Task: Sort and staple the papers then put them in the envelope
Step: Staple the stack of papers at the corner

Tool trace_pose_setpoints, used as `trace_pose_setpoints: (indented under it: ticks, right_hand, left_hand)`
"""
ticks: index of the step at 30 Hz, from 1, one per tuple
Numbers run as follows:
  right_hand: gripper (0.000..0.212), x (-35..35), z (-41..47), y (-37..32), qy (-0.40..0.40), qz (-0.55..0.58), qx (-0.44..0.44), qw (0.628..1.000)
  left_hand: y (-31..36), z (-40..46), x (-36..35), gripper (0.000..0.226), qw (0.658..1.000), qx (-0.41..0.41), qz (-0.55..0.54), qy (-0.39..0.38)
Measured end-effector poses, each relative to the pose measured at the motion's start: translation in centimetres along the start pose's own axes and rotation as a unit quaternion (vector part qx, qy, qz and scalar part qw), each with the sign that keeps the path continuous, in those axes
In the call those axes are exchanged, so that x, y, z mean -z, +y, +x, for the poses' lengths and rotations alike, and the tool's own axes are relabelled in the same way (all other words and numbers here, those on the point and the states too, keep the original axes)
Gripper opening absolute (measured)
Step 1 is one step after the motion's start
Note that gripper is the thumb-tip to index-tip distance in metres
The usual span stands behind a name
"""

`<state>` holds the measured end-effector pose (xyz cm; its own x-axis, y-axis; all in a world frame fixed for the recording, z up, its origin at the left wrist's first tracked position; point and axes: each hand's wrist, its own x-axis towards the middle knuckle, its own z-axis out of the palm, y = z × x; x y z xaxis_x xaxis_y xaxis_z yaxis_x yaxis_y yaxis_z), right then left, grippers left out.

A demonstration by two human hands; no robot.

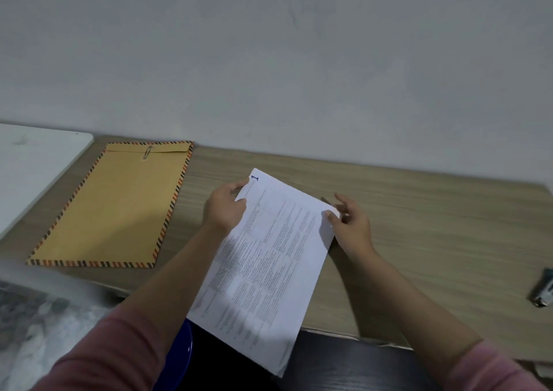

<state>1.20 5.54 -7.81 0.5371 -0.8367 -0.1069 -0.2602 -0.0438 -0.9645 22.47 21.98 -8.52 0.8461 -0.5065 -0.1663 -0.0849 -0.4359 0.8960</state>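
Observation:
A stack of white printed papers [266, 259], the top sheet marked with a blue "1", is held tilted above the wooden table [434, 226] and reaches past its front edge. My left hand [226, 206] pinches the stack's top left corner. My right hand [348, 223] grips the top right corner with thumb and forefinger, the other fingers spread. A brown envelope [116, 208] with a striped border and a paper clip on its flap lies flat at the left. The stapler [543, 290] lies at the right edge of the view, partly cut off.
A white board [33, 166] sits at the far left beside the envelope. A grey wall [269, 61] rises directly behind the table. Below the front edge are a blue round object [179, 357] and a dark floor.

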Motion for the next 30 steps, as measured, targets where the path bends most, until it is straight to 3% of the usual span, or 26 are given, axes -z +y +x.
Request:
trace_pose_setpoints:
  ticks: [4, 8, 18, 22, 25, 27, 30]
  right_hand:
    - [0.049, 0.2, -0.8, -0.1, -0.002, 0.022, 0.004, 1.0]
    - [0.049, 1.4, -1.0, 0.4, 0.047, 0.016, 0.002, 0.999]
    - [0.042, 12.3, -3.9, 2.7, 0.16, -0.096, 0.032, 0.982]
    - [0.034, 18.7, -4.8, 4.8, 0.317, -0.19, 0.025, 0.929]
    - [0.036, 23.2, -5.5, 5.6, 0.442, -0.217, -0.077, 0.867]
    - [0.045, 25.7, -5.7, 6.4, 0.478, -0.228, -0.133, 0.838]
    - [0.061, 28.1, -5.3, 8.0, 0.457, -0.219, -0.187, 0.842]
  left_hand:
    - [0.6, -0.5, -1.6, 0.049, 1.0, -0.008, 0.007, -0.023]
    - [1.2, -1.4, -4.3, 0.053, 0.996, -0.025, 0.046, -0.066]
    - [6.4, -5.2, -14.2, 0.056, 0.978, -0.104, 0.085, -0.162]
    - [9.1, -7.1, -18.0, 0.056, 0.961, -0.138, 0.108, -0.213]
    - [10.6, -8.1, -20.7, 0.057, 0.942, -0.173, 0.131, -0.257]
    - [11.4, -8.6, -22.3, 0.057, 0.924, -0.201, 0.168, -0.28]
    - [12.3, -9.1, -24.2, 0.061, 0.899, -0.232, 0.218, -0.3]
